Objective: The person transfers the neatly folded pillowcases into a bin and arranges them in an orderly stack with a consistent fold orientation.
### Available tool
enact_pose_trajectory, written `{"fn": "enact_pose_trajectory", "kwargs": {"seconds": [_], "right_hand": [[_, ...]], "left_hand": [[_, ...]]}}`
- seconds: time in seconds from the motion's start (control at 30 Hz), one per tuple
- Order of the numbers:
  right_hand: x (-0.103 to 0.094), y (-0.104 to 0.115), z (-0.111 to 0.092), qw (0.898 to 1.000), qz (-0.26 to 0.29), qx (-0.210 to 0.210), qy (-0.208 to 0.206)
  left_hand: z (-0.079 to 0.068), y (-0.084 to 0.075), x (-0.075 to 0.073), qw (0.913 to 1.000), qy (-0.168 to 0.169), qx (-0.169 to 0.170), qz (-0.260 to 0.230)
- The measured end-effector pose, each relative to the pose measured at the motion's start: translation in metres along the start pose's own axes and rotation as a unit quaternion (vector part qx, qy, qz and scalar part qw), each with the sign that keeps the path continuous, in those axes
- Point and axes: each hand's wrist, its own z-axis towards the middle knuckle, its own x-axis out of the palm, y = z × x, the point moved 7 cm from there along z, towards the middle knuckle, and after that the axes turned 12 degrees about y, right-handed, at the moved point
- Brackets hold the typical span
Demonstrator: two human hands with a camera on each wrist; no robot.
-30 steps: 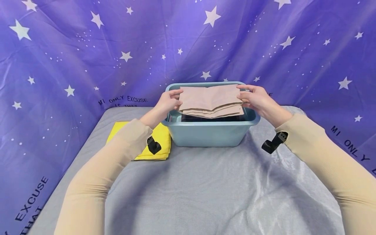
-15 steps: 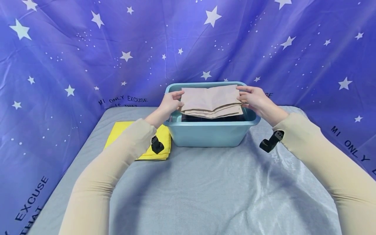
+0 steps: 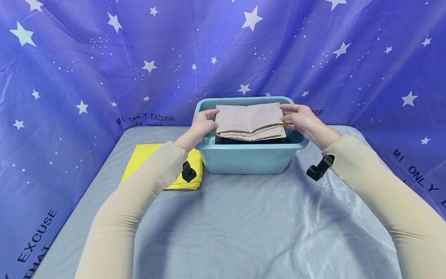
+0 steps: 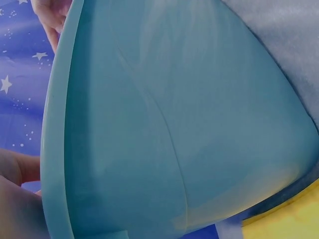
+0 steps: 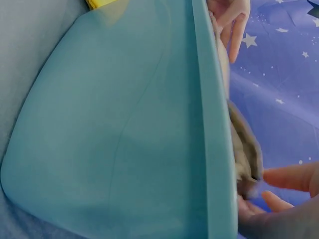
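Observation:
A pale beige folded cloth (image 3: pixel 249 117), stacked in several layers and dipped along its middle crease, lies level with the mouth of a light-blue plastic bin (image 3: pixel 245 159). My left hand (image 3: pixel 203 124) holds its left end, index finger above and thumb lower down. At the other end, my right hand (image 3: pixel 302 118) has its fingertips on the cloth's edge. The right wrist view shows the cloth's layered end (image 5: pixel 246 149) by the fingers, slightly blurred. A black thing (image 3: pixel 251 141) shows under the cloth inside the bin; most of it is hidden. The bin's wall fills much of both wrist views.
A folded yellow cloth (image 3: pixel 184 168) lies left of the bin, partly under my left sleeve. Grey velvety fabric (image 3: pixel 251 224) covers the table. Behind stands a purple curtain (image 3: pixel 209 46) printed with white stars.
The beige cloth has sunk slightly into the bin. Both hands have shifted a little inward, towards each other. The bin and the yellow cloth have stayed where they were.

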Motion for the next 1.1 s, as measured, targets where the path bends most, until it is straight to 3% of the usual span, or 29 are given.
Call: {"fn": "enact_pose_trajectory", "kwargs": {"seconds": [0.17, 0.3, 0.5, 0.63, 0.8, 1.1], "right_hand": [[-0.002, 0.002, -0.003, 0.999, -0.039, -0.012, -0.013], [0.003, 0.007, -0.007, 0.994, -0.097, -0.041, -0.001], [0.02, 0.016, -0.016, 0.982, -0.142, -0.116, 0.038], [0.028, 0.017, -0.019, 0.978, -0.162, -0.126, 0.044], [0.035, 0.018, -0.023, 0.975, -0.172, -0.134, 0.033], [0.045, 0.014, -0.03, 0.969, -0.159, -0.185, 0.022]], "left_hand": [[-0.002, -0.002, -0.003, 0.9997, -0.006, 0.008, 0.02], [-0.01, -0.005, -0.006, 0.9994, -0.013, 0.025, 0.018], [-0.024, -0.008, -0.007, 0.9964, -0.002, 0.08, 0.03], [-0.034, -0.01, -0.005, 0.9918, 0.005, 0.117, 0.051], [-0.044, -0.011, -0.005, 0.9875, 0.007, 0.142, 0.067], [-0.061, -0.008, -0.009, 0.981, -0.009, 0.178, 0.077]]}}
